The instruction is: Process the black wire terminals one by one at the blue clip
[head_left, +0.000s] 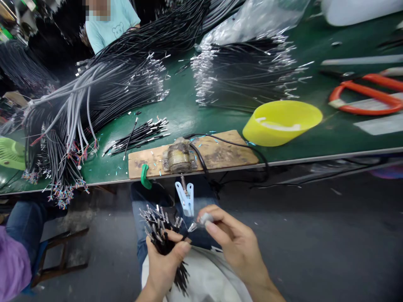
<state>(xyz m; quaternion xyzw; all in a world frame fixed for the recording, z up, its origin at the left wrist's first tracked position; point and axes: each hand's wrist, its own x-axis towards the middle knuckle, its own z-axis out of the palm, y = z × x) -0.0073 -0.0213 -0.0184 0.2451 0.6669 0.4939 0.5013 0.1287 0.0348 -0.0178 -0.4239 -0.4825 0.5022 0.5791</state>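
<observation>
Below the table edge, my left hand [165, 262] is closed round a bundle of short black cables [163, 247] with bare silvery wire ends pointing up. One cable's silvery end [192, 227] sticks out to the right, above my left thumb. My right hand [234, 237] pinches a small greyish-white piece [206, 218] at that end; its exact kind is blurred. Just beyond my hands, a light blue clothes peg [186, 199] hangs on the shaft of a small motor [179, 157]. The motor sits on a wooden board [226, 149] at the table's edge.
Short black cables [141, 134] lie left of the motor. Behind are long cable bundles [126, 84] and a spread pile of stripped cables [245, 75]. At right stand a yellow container [280, 126] and orange-handled scissors [362, 94]. A co-worker [110, 25] is across the table; another person's purple sleeve [12, 260] shows left.
</observation>
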